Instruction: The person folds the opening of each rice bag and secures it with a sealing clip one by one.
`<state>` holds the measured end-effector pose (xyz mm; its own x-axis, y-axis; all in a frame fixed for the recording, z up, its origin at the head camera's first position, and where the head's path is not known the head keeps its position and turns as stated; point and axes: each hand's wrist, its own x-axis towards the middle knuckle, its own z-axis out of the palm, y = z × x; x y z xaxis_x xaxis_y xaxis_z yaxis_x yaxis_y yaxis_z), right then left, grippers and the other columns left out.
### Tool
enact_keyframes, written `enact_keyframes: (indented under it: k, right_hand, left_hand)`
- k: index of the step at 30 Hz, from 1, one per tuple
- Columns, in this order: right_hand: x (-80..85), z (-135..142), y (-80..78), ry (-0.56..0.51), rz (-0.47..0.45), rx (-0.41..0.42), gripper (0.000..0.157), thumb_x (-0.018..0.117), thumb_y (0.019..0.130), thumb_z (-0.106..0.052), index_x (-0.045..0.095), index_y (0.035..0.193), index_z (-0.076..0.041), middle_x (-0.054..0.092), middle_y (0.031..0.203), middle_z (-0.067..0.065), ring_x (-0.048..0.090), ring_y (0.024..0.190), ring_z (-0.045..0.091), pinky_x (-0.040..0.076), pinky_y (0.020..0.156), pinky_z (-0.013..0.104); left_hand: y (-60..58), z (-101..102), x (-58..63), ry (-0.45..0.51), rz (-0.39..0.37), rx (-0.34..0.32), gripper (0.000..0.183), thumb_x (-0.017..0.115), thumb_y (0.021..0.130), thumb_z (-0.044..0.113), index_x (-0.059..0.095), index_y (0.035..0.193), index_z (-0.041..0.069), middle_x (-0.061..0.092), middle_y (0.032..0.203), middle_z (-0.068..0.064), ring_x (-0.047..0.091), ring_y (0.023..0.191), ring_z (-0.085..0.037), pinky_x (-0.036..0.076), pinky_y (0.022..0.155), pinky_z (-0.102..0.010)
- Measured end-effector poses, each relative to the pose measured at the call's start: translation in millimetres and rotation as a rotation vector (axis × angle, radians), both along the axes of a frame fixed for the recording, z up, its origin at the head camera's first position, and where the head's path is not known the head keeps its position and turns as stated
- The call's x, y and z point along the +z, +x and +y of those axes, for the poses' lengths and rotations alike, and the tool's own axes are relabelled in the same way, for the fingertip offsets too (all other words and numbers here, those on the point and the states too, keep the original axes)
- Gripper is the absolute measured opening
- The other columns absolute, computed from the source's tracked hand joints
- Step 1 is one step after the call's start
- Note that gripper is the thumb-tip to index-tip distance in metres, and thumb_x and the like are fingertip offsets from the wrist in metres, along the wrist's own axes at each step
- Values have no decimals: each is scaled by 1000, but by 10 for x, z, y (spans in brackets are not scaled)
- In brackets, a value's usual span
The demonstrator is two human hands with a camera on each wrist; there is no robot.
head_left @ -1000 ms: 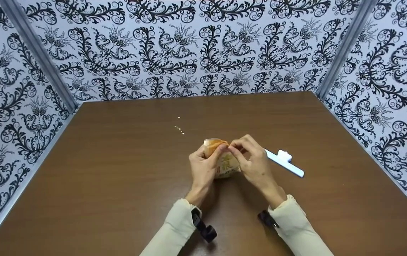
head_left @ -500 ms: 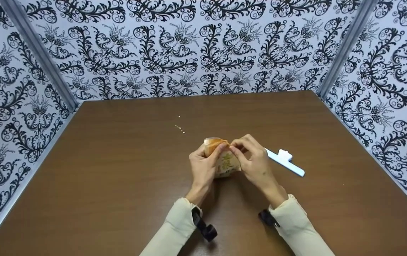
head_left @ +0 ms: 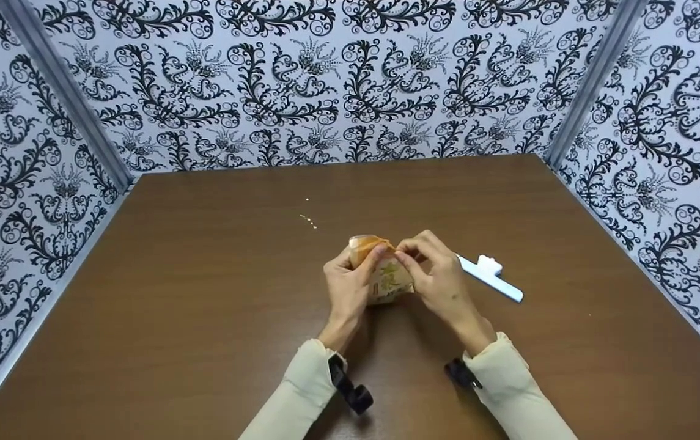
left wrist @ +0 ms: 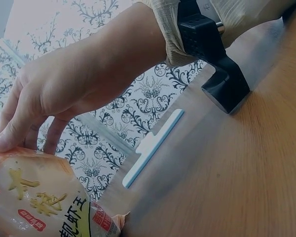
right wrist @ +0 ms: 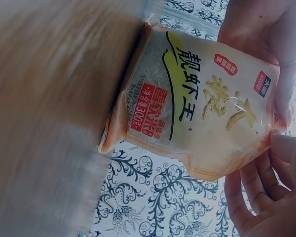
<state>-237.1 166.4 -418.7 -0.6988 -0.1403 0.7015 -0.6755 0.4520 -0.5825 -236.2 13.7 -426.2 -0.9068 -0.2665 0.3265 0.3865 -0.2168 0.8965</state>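
Note:
A small plastic bag of rice (head_left: 390,280), with an orange top and printed characters, is upright between both hands over the middle of the table. My left hand (head_left: 347,288) grips its upper left side, thumb in front. With thumb and fingertips my right hand (head_left: 445,286) pinches the top edge, close to the left thumb. Printing on the bag (right wrist: 207,106) faces the right wrist camera, with the left hand (right wrist: 264,29) above and the right hand (right wrist: 269,197) below. The left wrist view catches the right hand (left wrist: 54,94) at the bag's top corner. Whether its bottom touches the table cannot be told.
A pale blue and white bag clip (head_left: 490,278) lies on the brown table (head_left: 203,305), just right of the right hand. Several tiny white bits (head_left: 308,221) are scattered farther back. Patterned walls (head_left: 294,85) enclose the table's back and sides.
Almost nothing differs. Both hands keep the same hold on the rice bag, with only a very slight shift of the view.

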Motion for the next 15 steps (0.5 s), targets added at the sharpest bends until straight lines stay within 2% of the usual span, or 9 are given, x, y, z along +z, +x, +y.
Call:
enact_keyframes:
  k: [7, 15]
  right_hand:
    - [5, 20, 14, 14, -11, -13, 6, 72, 98, -12, 75, 100, -8, 66, 94, 1, 64, 85, 12, 54, 74, 20]
    - [18, 33, 21, 35, -22, -26, 6, 73, 97, -14, 75, 100, -8, 66, 93, 0, 63, 85, 11, 53, 74, 20]
  left_hand:
    - [13, -5, 4, 15, -20, -12, 16, 81, 89, 7, 78, 97, -6, 75, 81, 1, 60, 70, -6, 49, 63, -20]
    - [9, -8, 18, 34, -34, -26, 14, 82, 89, 8, 80, 97, -3, 77, 85, 3, 61, 72, -5, 49, 64, -19]
